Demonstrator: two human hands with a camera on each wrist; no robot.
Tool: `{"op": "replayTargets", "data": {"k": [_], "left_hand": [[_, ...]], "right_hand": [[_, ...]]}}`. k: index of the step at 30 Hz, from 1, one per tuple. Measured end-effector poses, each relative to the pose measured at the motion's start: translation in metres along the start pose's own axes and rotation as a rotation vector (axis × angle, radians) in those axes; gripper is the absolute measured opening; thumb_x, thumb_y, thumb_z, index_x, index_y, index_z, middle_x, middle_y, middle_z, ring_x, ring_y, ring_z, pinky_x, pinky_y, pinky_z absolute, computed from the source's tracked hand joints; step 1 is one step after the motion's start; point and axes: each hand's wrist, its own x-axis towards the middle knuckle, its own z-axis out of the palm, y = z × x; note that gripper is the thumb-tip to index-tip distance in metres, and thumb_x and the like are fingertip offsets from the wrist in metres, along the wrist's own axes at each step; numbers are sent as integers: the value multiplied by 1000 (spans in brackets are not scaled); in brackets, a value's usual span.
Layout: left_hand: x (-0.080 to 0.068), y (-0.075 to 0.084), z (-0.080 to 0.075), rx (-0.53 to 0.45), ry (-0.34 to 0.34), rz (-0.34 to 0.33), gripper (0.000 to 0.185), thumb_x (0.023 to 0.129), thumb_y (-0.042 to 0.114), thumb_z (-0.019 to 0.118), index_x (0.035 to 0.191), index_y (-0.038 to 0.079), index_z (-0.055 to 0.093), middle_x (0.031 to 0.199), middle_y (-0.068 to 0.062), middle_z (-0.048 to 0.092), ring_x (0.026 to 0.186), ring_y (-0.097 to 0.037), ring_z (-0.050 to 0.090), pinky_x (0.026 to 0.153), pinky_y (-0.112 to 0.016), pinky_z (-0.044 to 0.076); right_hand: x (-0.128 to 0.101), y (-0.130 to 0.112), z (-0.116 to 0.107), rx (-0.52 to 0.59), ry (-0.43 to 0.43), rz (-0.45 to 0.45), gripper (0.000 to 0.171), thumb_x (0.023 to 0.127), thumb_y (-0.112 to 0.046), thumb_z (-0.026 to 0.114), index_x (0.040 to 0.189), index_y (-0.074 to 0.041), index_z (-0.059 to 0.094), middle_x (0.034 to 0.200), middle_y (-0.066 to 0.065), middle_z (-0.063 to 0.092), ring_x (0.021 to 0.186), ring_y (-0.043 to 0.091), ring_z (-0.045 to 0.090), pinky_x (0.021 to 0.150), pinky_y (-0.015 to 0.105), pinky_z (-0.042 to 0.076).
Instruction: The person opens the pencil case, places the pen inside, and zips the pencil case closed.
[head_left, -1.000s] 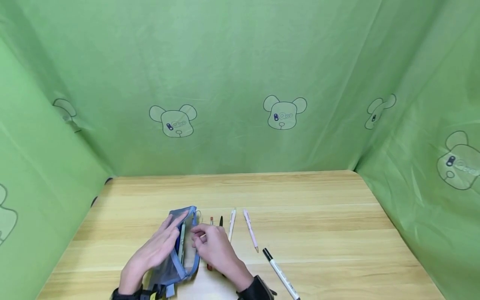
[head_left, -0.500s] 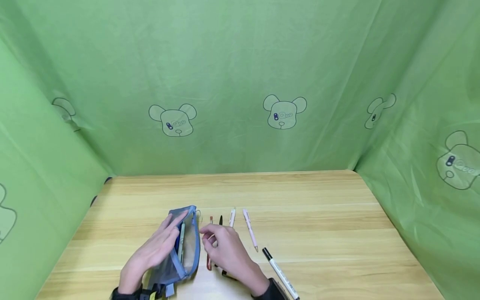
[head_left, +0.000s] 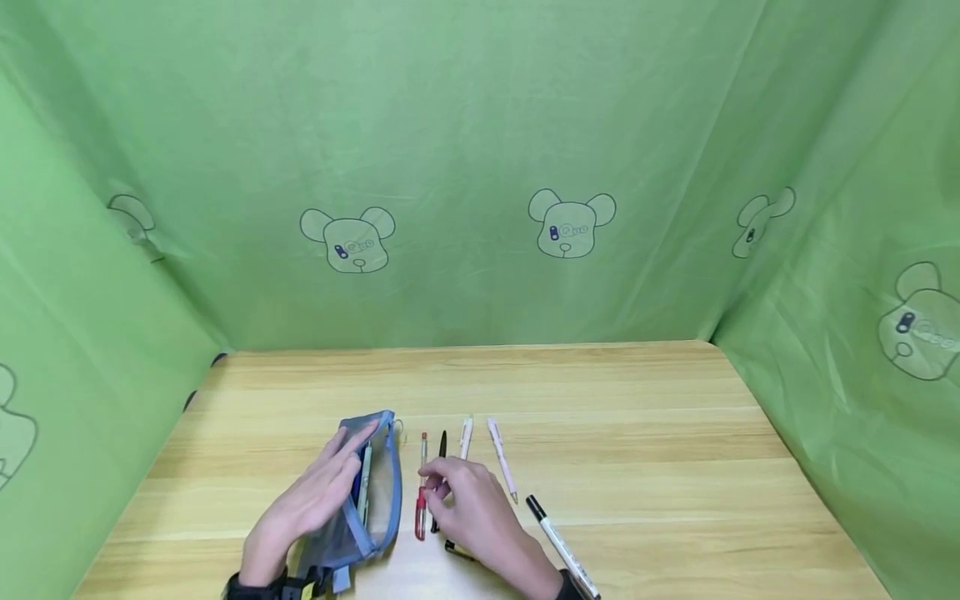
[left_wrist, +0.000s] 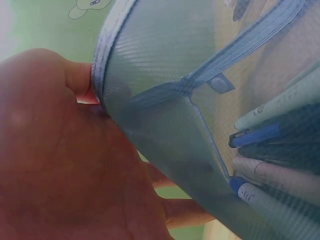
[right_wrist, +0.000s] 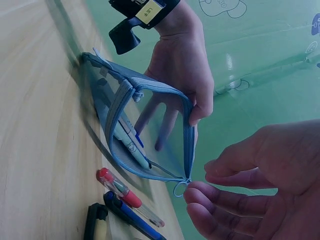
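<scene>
Pencil case (head_left: 360, 492) of blue mesh lies on the desk (head_left: 637, 433) under the left hand (head_left: 311, 500), which holds its mouth propped wide: the thumb curls over the near zip edge and the fingers (right_wrist: 165, 117) show through the mesh behind the far side, so the opening faces the right hand and the pens inside (left_wrist: 272, 150) stay put. Beside that opening, the right hand (head_left: 480, 517) hovers low over the desk with its fingers loosely bent and slightly apart, fingertips (right_wrist: 210, 197) just by the zip pull and close above a red pen (head_left: 422, 500); it grips nothing that I can make out. A black pen (head_left: 441, 450) lies next to the red one, partly under that hand. Further out to the right sit a white pen (head_left: 465, 437), a pink pen (head_left: 501, 458) and a marker (head_left: 558, 546), laid roughly parallel, within easy reach. Green cloth (head_left: 480, 167) printed with bear heads walls the desk in.
</scene>
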Motion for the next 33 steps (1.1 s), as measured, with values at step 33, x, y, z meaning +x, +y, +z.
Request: {"op": "replayTargets", "data": {"k": [33], "left_hand": [[2, 0, 0, -3, -22, -2, 55, 112, 23, 15, 165, 12, 20, 169, -22, 13, 153, -50, 4, 115, -75, 12]], "right_hand": [[-19, 28, -76, -150, -176, 267, 29, 87, -9, 80, 113, -1, 72, 84, 1, 65, 70, 13, 56, 58, 27, 49]]}}
